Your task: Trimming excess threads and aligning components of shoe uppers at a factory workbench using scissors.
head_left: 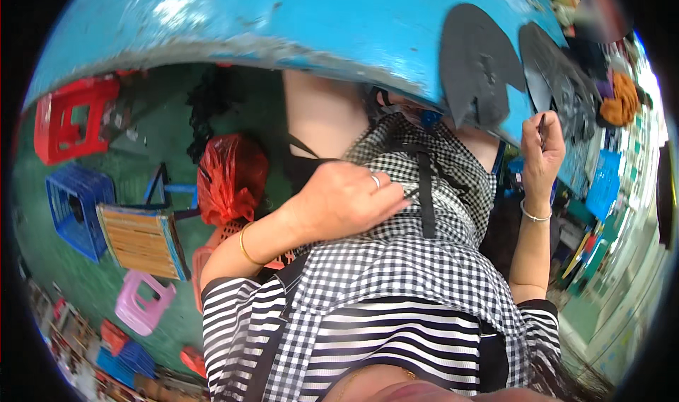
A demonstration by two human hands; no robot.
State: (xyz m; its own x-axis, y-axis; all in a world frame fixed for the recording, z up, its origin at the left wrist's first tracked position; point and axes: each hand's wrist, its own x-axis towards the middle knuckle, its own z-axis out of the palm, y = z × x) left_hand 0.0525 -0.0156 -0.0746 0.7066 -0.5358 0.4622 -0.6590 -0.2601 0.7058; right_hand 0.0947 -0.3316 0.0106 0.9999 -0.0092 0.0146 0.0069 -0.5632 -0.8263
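My left hand, with a ring on one finger, rests over the black-and-white checked apron on my lap. Its fingers are bent and pressed together; whatever they may hold is hidden beneath them. At the table's right part, my right hand is raised with fingers closed round a thin dark tool, too small to make out fully. Just left of that hand, a flat dark grey rounded piece lies on the blue table. More dark pieces lie beyond it to the right.
Beneath the table's worn edge, a red plastic bag sits at my left. Further left are a red stool, a blue crate, a slatted wooden seat and a pink stool. An orange cloth bundle lies far right.
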